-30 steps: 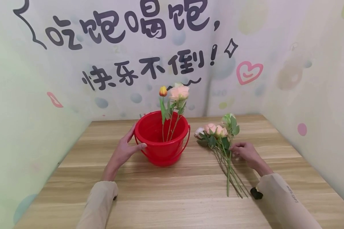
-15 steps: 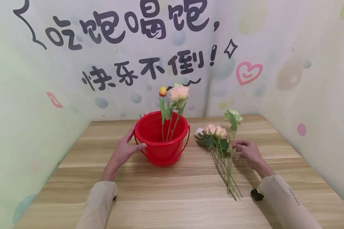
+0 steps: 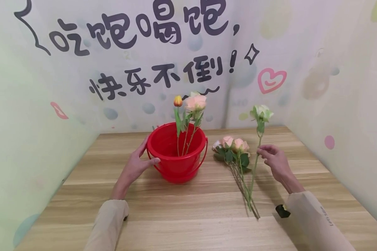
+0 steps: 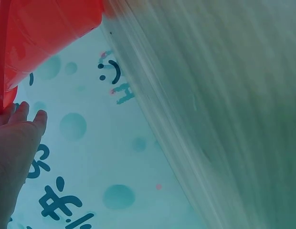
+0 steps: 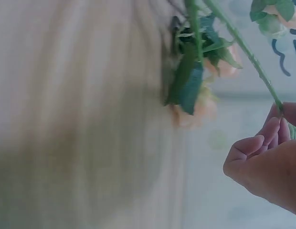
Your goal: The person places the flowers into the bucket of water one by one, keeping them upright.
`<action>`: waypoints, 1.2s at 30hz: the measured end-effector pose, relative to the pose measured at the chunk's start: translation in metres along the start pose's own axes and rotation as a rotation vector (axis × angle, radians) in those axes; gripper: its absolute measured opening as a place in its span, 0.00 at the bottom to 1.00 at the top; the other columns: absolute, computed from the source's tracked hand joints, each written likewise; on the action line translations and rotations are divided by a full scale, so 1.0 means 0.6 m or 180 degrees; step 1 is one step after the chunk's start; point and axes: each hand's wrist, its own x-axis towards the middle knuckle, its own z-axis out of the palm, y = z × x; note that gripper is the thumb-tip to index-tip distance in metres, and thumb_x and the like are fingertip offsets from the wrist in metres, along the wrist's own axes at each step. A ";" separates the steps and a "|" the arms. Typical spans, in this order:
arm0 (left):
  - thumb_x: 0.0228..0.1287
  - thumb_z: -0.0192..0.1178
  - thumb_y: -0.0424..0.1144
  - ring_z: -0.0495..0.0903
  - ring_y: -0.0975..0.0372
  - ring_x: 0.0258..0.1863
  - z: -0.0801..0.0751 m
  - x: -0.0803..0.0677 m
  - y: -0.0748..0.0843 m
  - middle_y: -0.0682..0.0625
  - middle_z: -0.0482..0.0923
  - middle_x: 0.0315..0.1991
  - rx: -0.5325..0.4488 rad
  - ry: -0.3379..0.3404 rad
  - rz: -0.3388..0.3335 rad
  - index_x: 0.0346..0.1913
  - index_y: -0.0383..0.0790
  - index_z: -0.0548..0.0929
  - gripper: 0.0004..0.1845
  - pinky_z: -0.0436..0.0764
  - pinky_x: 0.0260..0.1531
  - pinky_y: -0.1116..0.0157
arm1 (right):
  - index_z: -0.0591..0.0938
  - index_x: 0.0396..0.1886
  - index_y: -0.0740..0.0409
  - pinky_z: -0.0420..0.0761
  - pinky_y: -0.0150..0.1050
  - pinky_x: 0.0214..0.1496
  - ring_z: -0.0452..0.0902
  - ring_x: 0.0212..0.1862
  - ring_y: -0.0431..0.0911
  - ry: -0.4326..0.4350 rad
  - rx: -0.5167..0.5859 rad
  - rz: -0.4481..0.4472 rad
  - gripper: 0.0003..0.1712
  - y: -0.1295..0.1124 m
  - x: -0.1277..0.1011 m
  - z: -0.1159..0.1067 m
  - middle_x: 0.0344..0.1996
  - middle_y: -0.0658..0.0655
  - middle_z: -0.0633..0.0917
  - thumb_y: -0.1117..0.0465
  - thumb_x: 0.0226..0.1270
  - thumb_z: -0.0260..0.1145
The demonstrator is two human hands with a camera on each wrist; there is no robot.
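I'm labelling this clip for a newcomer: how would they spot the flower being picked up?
Start at the red bucket on the wooden table and look right to the bunch of pink flowers lying flat. Beside it, the right hand pinches the white-green flower, the only pale bloom raised upright off the table.

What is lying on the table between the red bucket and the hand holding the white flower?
In the head view, a small bunch of pink fabric roses lies on the wooden table between the red plastic bucket and the right hand.

Pale green-white rose (image 3: 261, 112) on long stem — raised nearly upright, tail among tabletop stems.
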 end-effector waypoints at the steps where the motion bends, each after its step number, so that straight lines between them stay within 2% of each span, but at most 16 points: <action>1: 0.63 0.73 0.49 0.53 0.49 0.79 0.000 0.000 -0.001 0.50 0.57 0.81 -0.0003 0.0001 0.0000 0.84 0.59 0.54 0.51 0.71 0.65 0.39 | 0.80 0.49 0.59 0.76 0.31 0.40 0.73 0.40 0.38 0.0015 0.0025 -0.0047 0.08 -0.005 0.000 0.000 0.35 0.40 0.84 0.60 0.77 0.66; 5: 0.63 0.73 0.49 0.53 0.49 0.79 0.000 0.000 -0.001 0.51 0.57 0.81 -0.0006 0.0005 -0.0002 0.84 0.60 0.55 0.51 0.73 0.65 0.40 | 0.84 0.43 0.54 0.74 0.28 0.36 0.73 0.36 0.37 0.0110 0.0214 -0.0245 0.02 -0.021 0.006 0.000 0.32 0.39 0.85 0.64 0.75 0.67; 7: 0.63 0.73 0.49 0.53 0.49 0.79 0.000 0.000 -0.002 0.51 0.57 0.81 -0.0016 0.0012 -0.0003 0.83 0.60 0.55 0.51 0.73 0.64 0.40 | 0.85 0.41 0.52 0.74 0.28 0.34 0.74 0.35 0.37 0.0133 0.0314 -0.0326 0.03 -0.028 0.009 0.000 0.31 0.39 0.86 0.65 0.74 0.68; 15: 0.63 0.74 0.49 0.53 0.49 0.79 0.000 0.000 -0.004 0.51 0.57 0.81 -0.0025 0.0025 -0.0030 0.84 0.59 0.55 0.51 0.74 0.63 0.40 | 0.86 0.40 0.55 0.76 0.26 0.33 0.75 0.34 0.37 0.0081 0.0725 -0.0405 0.03 -0.054 0.010 0.013 0.32 0.44 0.87 0.67 0.73 0.69; 26: 0.64 0.73 0.49 0.53 0.49 0.79 0.001 0.000 -0.001 0.51 0.57 0.81 -0.0013 0.0005 0.0002 0.84 0.59 0.55 0.50 0.74 0.64 0.41 | 0.83 0.40 0.57 0.74 0.28 0.32 0.73 0.34 0.38 -0.0131 0.1293 -0.0365 0.05 -0.097 0.006 0.090 0.32 0.47 0.85 0.70 0.74 0.65; 33: 0.63 0.73 0.49 0.53 0.49 0.79 0.001 -0.001 -0.001 0.51 0.57 0.81 -0.0011 0.0023 0.0009 0.84 0.58 0.55 0.51 0.73 0.64 0.40 | 0.83 0.38 0.54 0.73 0.29 0.32 0.73 0.34 0.39 -0.0149 0.1514 -0.0376 0.08 -0.122 0.018 0.133 0.32 0.47 0.85 0.70 0.75 0.64; 36: 0.63 0.73 0.49 0.53 0.49 0.79 0.001 -0.001 -0.001 0.51 0.57 0.80 -0.0016 0.0025 0.0008 0.84 0.58 0.55 0.51 0.74 0.63 0.41 | 0.83 0.38 0.54 0.72 0.30 0.32 0.73 0.32 0.39 -0.0163 0.1767 -0.0333 0.08 -0.134 0.020 0.149 0.32 0.49 0.84 0.71 0.76 0.63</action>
